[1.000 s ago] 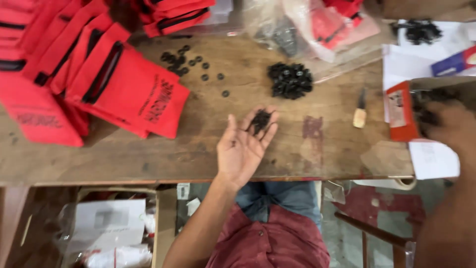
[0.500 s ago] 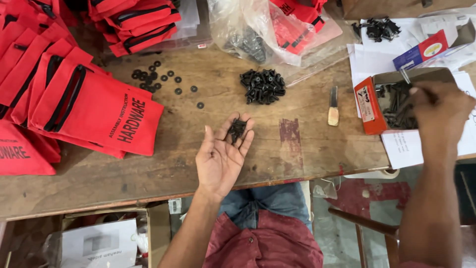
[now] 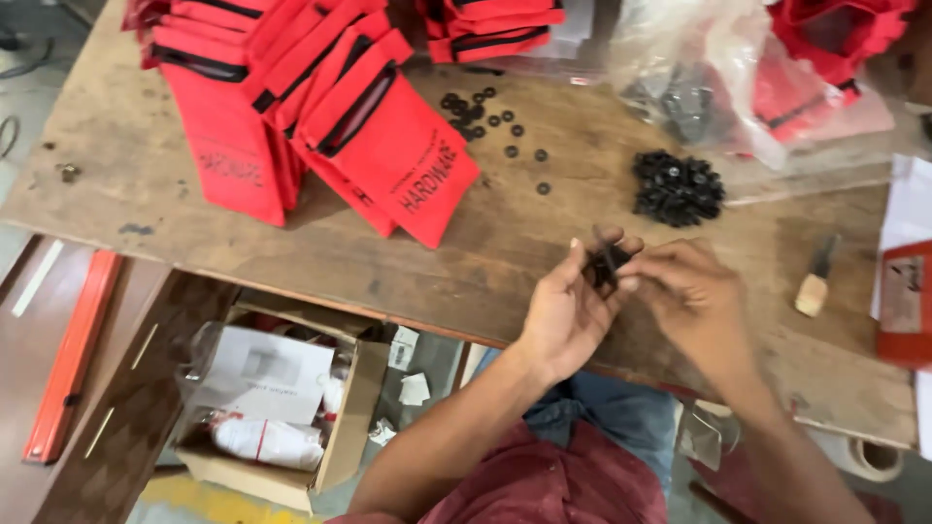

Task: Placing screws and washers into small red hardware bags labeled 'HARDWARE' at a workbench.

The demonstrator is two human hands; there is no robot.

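Note:
My left hand (image 3: 565, 311) is cupped palm-up above the near edge of the wooden table (image 3: 330, 247), holding a small bunch of black screws (image 3: 604, 264) at its fingertips. My right hand (image 3: 691, 291) meets it from the right, its fingers pinching at the same black screws. A heap of black nuts (image 3: 678, 184) lies on the table behind my hands. Several black washers (image 3: 485, 121) are scattered further back, beside a fanned stack of red zippered pouches (image 3: 330, 116).
A clear plastic bag (image 3: 718, 78) with dark parts and red pouches sits at the back right. A wooden-handled tool (image 3: 814, 281) and a red box (image 3: 905, 301) lie at the right. Below the table stands an open cardboard carton (image 3: 282, 398) with packets.
My right hand has come back from the red box at the right and now meets my left hand. The view has shifted left, showing the carton under the table.

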